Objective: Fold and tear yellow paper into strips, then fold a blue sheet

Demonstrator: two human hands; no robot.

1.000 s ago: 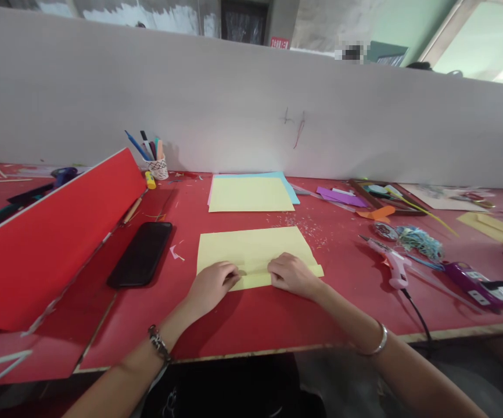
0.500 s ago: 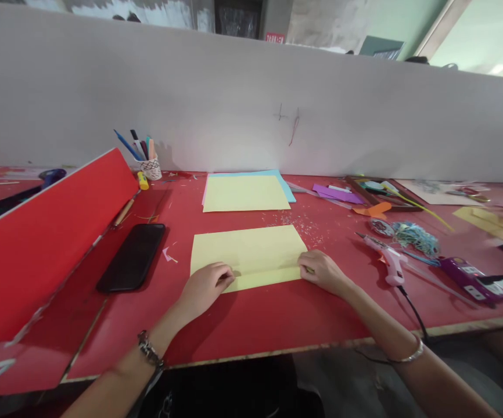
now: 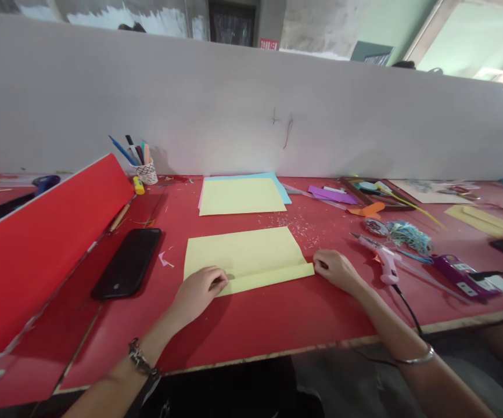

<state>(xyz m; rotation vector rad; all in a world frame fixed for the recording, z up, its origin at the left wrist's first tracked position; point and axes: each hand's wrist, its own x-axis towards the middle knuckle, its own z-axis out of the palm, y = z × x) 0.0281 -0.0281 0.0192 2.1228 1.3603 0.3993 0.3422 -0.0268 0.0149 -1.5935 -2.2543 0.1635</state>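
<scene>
Yellow sheet (image 3: 243,252), one, folded strip running between your hands: left hand (image 3: 201,292) curled over it, pinch impossible to tell; right hand (image 3: 335,271) curled closed, apparently empty, beside its end; probably light, crease-prone, best held at the fold's ends.

Left hand (image 3: 200,292) partly hides the folded paper (image 3: 240,252).

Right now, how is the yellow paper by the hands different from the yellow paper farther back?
The front yellow paper has a strip folded along its near edge; the back yellow paper shows no fold.
The left hand touches the front yellow paper, but no hand touches the back yellow paper.
The front yellow paper lies on the red table; the back yellow paper lies over a blue sheet.
Both are pale yellow.
</scene>
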